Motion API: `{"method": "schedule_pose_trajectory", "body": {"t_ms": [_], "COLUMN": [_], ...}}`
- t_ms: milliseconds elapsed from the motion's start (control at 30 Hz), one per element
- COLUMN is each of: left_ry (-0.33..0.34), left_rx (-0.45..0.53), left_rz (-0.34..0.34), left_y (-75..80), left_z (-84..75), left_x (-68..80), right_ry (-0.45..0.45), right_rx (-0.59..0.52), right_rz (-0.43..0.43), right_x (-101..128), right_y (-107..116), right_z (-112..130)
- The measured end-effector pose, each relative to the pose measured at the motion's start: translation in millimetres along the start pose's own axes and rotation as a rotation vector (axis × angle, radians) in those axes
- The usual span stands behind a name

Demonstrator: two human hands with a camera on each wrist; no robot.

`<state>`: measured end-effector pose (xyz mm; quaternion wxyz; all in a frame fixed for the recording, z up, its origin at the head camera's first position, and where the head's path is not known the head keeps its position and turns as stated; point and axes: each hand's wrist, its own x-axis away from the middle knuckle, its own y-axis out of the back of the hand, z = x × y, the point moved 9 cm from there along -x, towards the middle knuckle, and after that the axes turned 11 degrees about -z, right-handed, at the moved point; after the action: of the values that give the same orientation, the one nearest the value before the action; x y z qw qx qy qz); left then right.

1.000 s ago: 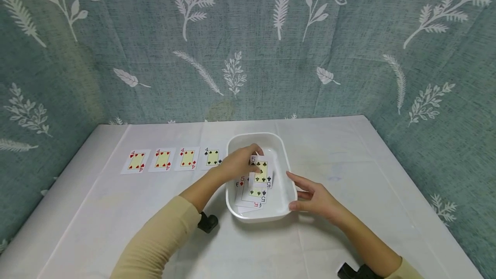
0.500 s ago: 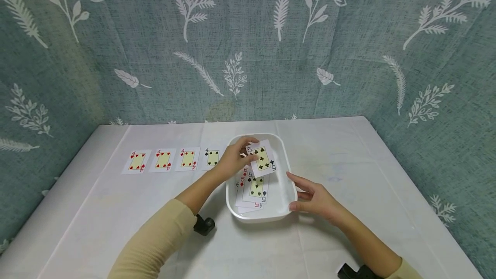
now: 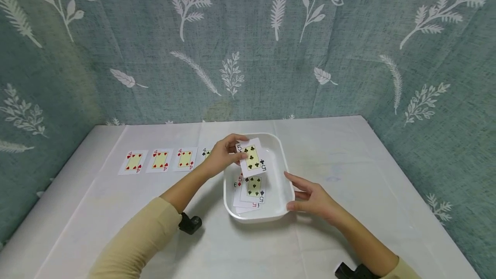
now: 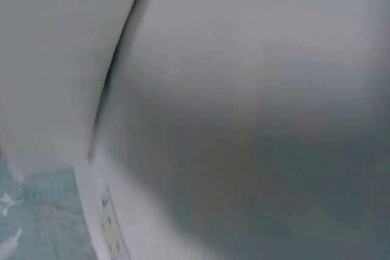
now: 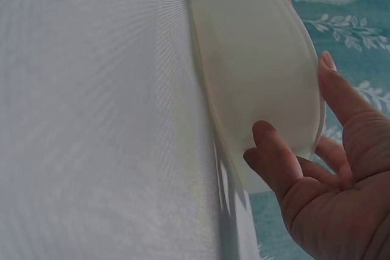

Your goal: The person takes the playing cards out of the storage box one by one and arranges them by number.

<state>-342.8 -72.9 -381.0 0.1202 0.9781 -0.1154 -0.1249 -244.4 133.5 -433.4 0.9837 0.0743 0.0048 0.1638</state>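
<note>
— Fingers of the left hand [image 3: 222, 155] pinch a white five-of-clubs playing card [image 3: 252, 157] by its left edge, above the far end of the white oval plastic tub [image 3: 280, 150]; the card's long axis tilts toward the far left.

— And the other hand?

— The right hand [image 3: 314, 199], fingers relaxed, rests against the tub's right wall. More cards [image 3: 250, 189] lie inside. A row of fours [image 3: 159, 160] sits just left on the white worktop [image 3: 348, 158], nothing between.
</note>
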Motion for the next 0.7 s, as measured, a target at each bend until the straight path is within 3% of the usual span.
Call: {"method": "schedule_pose_trajectory", "body": {"t_ms": [467,700], "left_ry": [0.089,0.146], "left_rx": [-0.004,-0.028], "left_rz": [0.063,0.052], "left_y": [14.6,32.7], "left_z": [-6.5,-0.8], "left_x": [38.6,52.6], "right_ry": [-0.015,-0.013], "right_rx": [-0.004,0.009], "right_rz": [-0.008,-0.015], "right_x": [-0.3,-0.7], "right_y": [-0.2,0.0], "right_z": [-1.5,-2.4]}}
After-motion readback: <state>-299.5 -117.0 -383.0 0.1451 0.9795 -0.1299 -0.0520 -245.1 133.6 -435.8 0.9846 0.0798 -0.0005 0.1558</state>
